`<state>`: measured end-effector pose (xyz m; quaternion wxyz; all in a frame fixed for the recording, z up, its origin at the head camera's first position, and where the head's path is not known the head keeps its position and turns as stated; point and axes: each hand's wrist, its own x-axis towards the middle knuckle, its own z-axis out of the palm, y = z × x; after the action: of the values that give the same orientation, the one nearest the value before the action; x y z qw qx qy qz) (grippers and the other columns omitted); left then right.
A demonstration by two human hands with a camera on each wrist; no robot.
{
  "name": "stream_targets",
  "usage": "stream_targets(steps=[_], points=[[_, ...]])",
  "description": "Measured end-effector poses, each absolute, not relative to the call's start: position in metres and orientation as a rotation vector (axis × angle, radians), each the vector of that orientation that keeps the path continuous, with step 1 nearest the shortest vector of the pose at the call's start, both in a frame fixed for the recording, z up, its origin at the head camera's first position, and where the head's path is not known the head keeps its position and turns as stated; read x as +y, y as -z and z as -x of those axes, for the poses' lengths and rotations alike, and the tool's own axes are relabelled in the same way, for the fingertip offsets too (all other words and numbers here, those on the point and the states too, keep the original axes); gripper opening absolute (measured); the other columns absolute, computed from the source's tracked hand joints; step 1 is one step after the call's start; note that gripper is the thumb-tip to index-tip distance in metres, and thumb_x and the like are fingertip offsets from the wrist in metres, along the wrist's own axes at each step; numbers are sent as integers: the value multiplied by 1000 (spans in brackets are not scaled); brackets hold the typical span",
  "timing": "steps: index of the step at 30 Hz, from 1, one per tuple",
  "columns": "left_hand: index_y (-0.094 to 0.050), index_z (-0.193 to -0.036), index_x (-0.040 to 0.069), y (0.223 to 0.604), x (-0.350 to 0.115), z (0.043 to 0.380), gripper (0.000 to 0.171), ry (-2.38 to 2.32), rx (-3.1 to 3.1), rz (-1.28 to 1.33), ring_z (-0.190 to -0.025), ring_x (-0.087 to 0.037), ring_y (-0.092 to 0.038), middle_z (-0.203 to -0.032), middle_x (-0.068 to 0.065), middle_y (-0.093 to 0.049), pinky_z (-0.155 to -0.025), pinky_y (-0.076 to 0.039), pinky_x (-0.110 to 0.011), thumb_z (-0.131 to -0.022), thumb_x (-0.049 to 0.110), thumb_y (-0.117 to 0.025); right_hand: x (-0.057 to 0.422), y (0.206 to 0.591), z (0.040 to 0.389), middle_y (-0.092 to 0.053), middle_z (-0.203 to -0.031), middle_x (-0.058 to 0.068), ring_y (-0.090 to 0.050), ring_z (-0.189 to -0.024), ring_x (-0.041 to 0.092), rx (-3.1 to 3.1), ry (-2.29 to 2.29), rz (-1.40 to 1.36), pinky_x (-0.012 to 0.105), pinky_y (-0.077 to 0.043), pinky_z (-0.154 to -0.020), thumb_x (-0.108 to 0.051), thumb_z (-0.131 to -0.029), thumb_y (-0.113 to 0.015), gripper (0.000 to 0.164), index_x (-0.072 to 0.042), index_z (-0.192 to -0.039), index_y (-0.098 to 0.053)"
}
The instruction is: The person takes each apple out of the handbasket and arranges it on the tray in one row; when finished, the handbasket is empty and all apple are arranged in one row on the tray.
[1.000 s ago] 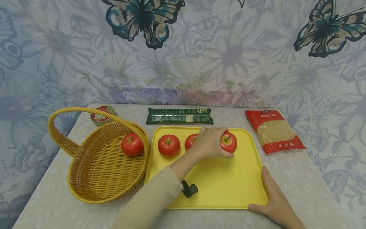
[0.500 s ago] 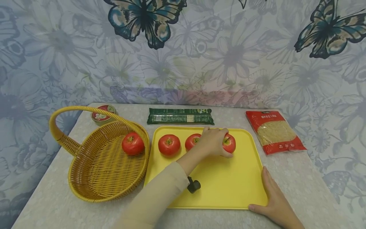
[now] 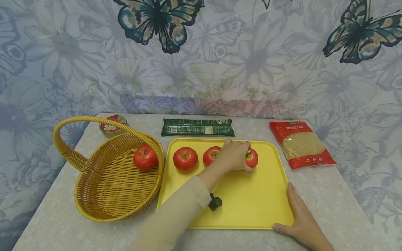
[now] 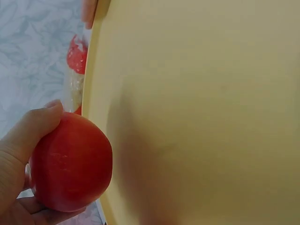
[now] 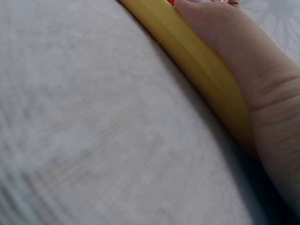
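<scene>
We have shifted the red fruit (image 3: 252,159) slightly left; our right hand (image 3: 303,218) spreads wide at the near right corner of the tray (image 3: 257,202). Open room stretches beyond; near the far edge our left hand (image 3: 233,157) grips that fruit, partly hiding it and 1 neighbouring fruit (image 3: 209,155).

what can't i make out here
Head view: held red fruit, left side behind left hand.
Head view: part of the middle fruit, behind that hand.
Head view: print on the green packet, too small.
Left wrist view: much of the red bag, behind the yellow tray.
</scene>
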<state>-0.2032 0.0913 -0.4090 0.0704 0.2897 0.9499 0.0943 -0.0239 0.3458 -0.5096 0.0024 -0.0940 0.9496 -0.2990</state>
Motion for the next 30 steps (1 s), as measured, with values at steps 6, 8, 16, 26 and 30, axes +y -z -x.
stream_targets(steps=[6, 8, 16, 26, 30], points=[[-47, -144, 19, 409, 93, 201, 90, -191, 2848, -877, -124, -17, -58, -131, 2, -64, -119, -27, -44, -73, 66, -76, 347, 512, 24, -4, -168, 13, 6, -144, -12, 3009, 939, 331, -1, 5, -104, -43, -68, -89, 133, -15, -160, 3], [-48, -143, 19, 408, 93, 200, 88, -205, 2829, -884, -123, -17, -58, -130, 1, -64, -119, -27, -44, -73, 65, -77, 348, 512, 24, -4, -168, 13, 6, -144, -12, 3011, 945, 336, -2, 5, -104, -42, -68, -89, 133, -15, -160, 3], [-50, -139, 19, 408, 93, 198, 84, -202, 2819, -881, -121, -16, -58, -127, 2, -64, -116, -29, -42, -74, 62, -78, 347, 513, 25, -3, -168, 13, 4, -149, -3, 3004, 936, 325, -2, 5, -103, -43, -68, -89, 133, -16, -160, 4], [-57, -132, 17, 404, 94, 198, 74, -106, 2852, -885, -123, -18, -55, -129, 1, -62, -110, -33, -39, -76, 63, -75, 348, 512, 25, -3, -168, 13, 6, -144, -12, 3014, 935, 330, -2, 5, -103, -43, -68, -89, 134, -15, -160, 4], [-56, -135, 18, 406, 93, 199, 78, -94, 2855, -847, -128, -22, -50, -135, 0, -59, -112, -30, -40, -76, 66, -73, 348, 512, 25, -2, -168, 14, 5, -146, -8, 3006, 940, 328, -2, 5, -103, -43, -68, -89, 134, -15, -160, 4]])
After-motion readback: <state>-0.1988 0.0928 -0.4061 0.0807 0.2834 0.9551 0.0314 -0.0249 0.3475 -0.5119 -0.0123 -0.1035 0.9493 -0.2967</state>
